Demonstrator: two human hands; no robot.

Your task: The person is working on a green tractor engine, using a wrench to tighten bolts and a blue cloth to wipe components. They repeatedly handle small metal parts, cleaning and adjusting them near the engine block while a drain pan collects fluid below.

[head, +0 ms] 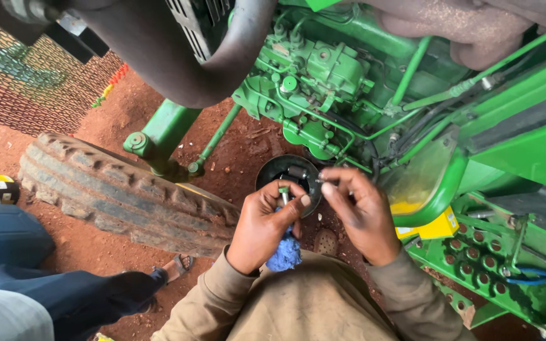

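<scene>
Bolt [284, 194] upright in left hand [263, 226], right hand [363, 211] beside

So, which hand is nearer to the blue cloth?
Left. The left hand holds the blue cloth under its palm; the right hand is apart, to the cloth's right.

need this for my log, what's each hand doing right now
left hand: closed on a small metal part and a blue rag
right hand: fingertips pinching a small metal piece
</scene>
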